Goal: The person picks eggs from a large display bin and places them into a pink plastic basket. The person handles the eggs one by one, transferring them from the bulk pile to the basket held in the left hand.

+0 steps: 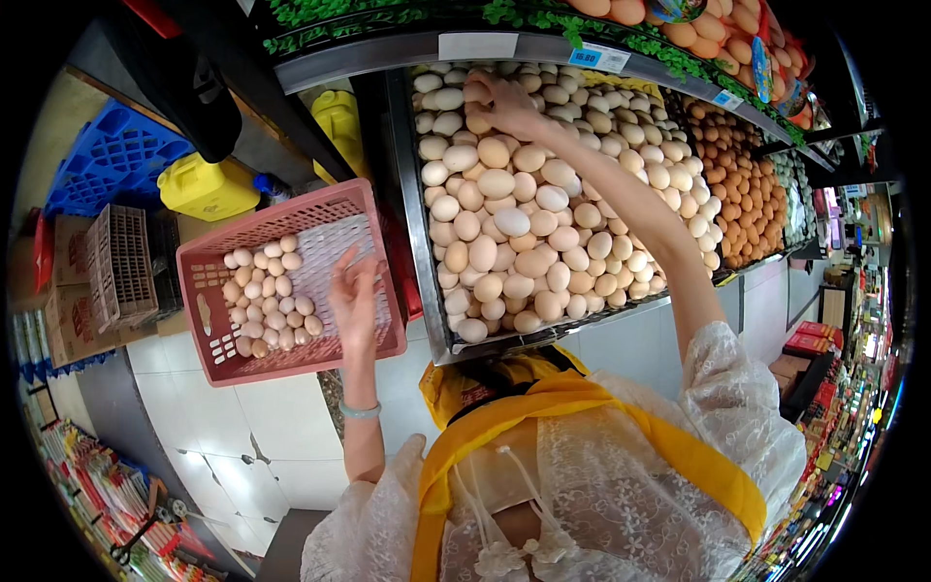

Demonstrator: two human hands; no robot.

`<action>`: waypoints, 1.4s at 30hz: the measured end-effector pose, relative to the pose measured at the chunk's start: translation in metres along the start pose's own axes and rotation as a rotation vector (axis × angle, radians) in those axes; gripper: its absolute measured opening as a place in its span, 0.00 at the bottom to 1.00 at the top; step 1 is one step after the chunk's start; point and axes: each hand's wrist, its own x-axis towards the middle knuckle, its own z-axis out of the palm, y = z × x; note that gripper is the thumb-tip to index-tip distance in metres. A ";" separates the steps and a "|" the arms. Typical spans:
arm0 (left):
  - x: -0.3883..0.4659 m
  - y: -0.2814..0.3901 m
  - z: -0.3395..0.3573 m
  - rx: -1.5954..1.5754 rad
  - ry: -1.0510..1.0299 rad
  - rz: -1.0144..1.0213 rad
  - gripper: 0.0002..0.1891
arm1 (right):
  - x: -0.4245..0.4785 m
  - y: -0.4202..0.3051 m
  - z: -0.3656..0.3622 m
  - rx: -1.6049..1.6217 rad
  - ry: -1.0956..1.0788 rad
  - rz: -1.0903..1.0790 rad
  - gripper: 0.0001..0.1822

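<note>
My right hand [509, 109] reaches to the far left part of a black-edged display bin heaped with pale cream and light brown eggs [513, 222]. Its fingertips are down among the eggs there; whether they grip one is hard to see. Over the right side of a pink plastic crate [291, 372] hovers my left hand [355, 291], slightly blurred, fingers apart and no egg visible in it. Inside the crate, a group of eggs [273, 298] lies on the left half. White textured padding [327, 244] shows on the crate floor beside them.
Above the bin runs a shelf edge [364, 60] with price tags and green artificial leaves. Brown eggs [742, 182] fill a section to the right. Yellow jugs [207, 185], a blue plastic pallet [116, 156] and a slatted crate [120, 265] stand left. Bagged eggs [705, 33] sit above.
</note>
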 end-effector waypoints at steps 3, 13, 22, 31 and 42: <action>0.006 -0.026 -0.053 0.071 0.157 0.016 0.21 | 0.022 0.022 0.013 -0.173 -0.201 -0.216 0.10; 0.107 -0.103 -0.189 0.654 0.478 0.001 0.23 | 0.051 0.039 0.035 -0.471 -0.225 -0.267 0.21; 0.207 -0.083 -0.224 1.310 0.644 -0.130 0.24 | 0.047 0.032 0.010 -0.439 -0.242 -0.299 0.28; 0.258 -0.098 -0.244 1.524 0.710 -0.170 0.17 | -0.057 -0.037 -0.061 -0.179 -0.049 -0.062 0.18; 0.092 -0.013 -0.064 0.186 0.317 0.343 0.19 | -0.127 -0.125 -0.028 0.270 -0.095 -0.236 0.19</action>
